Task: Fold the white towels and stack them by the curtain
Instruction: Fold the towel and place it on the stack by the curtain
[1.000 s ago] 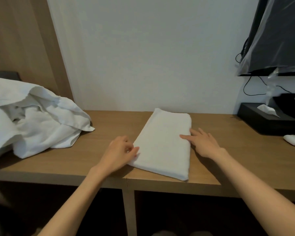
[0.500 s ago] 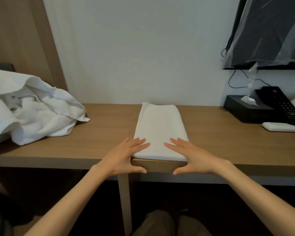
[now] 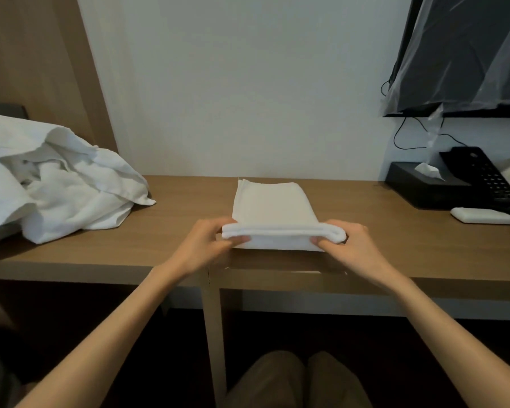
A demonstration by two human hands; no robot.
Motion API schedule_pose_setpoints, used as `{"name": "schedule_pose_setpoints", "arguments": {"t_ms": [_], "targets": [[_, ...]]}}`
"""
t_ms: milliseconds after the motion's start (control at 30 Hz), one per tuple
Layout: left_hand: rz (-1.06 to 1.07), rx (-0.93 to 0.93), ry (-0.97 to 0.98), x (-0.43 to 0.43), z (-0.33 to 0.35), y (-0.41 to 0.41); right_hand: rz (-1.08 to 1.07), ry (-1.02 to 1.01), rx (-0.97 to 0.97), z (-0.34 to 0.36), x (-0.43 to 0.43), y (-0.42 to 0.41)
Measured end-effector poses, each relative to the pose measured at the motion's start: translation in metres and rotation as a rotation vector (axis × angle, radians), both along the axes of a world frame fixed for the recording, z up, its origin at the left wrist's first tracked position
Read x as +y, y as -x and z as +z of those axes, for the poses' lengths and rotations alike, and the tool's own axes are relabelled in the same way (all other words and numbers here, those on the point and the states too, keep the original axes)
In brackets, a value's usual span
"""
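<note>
The left hand (image 3: 202, 245) grips the near left corner of the folded towel (image 3: 273, 212), thumb on top and fingers curled under the edge. The right hand (image 3: 349, 244) grips the near right corner in the same manner, thumb tip visible against the front of the fold. Both hands are clamped on the towel's near edge, which is raised slightly off the desk (image 3: 365, 231) and shows as a thick, rounded roll of several layers. The hands are set well apart, one at each end of that edge.

The folded towel lies lengthwise on the desk, its far end reaching close to the white wall (image 3: 248, 83) and its near end close to the desk's front edge. It sits near the middle of the desk, above the vertical support leg (image 3: 214, 328).

To the left, a loose pile of unfolded white towels (image 3: 50, 195) rests on the desk, well apart from the folded towel. To the right, against the wall, stand a black tissue box (image 3: 421, 187) with a tissue protruding and a black telephone (image 3: 483, 178), with a small white flat object (image 3: 485, 214) just in front of them. A plastic-covered screen (image 3: 465, 54) hangs above that corner. The person's knees (image 3: 295, 378) show below the desk.
</note>
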State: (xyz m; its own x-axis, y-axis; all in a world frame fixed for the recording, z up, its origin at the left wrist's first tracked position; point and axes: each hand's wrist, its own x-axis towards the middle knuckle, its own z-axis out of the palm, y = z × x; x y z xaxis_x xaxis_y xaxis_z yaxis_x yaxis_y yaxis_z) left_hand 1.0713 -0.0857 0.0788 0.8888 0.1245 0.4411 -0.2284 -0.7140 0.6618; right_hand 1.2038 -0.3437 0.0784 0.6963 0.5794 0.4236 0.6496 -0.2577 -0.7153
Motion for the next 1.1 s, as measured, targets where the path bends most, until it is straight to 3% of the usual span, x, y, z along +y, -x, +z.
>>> {"name": "schedule_pose_setpoints", "arguments": {"t_ms": [100,267,433,500,600,767,900,1100], "targets": [[0.026,-0.062,0.277,0.001,0.01,-0.024,-0.055,-0.174,0.111,0.007,0.015,-0.014],[0.17,-0.062,0.317,0.017,0.026,-0.096,-0.229,-0.313,0.202,0.026,0.061,-0.065],[0.383,0.243,-0.085,0.055,0.009,-0.171,-0.22,0.106,0.291,0.026,0.103,-0.138],[0.432,0.361,-0.121,0.066,-0.002,-0.191,-0.247,0.312,0.288,0.021,0.114,-0.162],[0.465,0.383,-0.126,0.074,-0.011,-0.205,-0.277,0.475,0.328,0.015,0.124,-0.183],[0.417,0.463,0.129,0.074,-0.002,-0.207,-0.171,0.293,0.55,0.015,0.131,-0.188],[0.383,0.426,0.505,0.063,0.028,-0.194,-0.151,0.184,0.623,0.036,0.13,-0.18],[0.386,0.357,0.609,0.075,0.093,-0.153,-0.054,0.086,0.597,0.113,0.14,-0.172]]}}
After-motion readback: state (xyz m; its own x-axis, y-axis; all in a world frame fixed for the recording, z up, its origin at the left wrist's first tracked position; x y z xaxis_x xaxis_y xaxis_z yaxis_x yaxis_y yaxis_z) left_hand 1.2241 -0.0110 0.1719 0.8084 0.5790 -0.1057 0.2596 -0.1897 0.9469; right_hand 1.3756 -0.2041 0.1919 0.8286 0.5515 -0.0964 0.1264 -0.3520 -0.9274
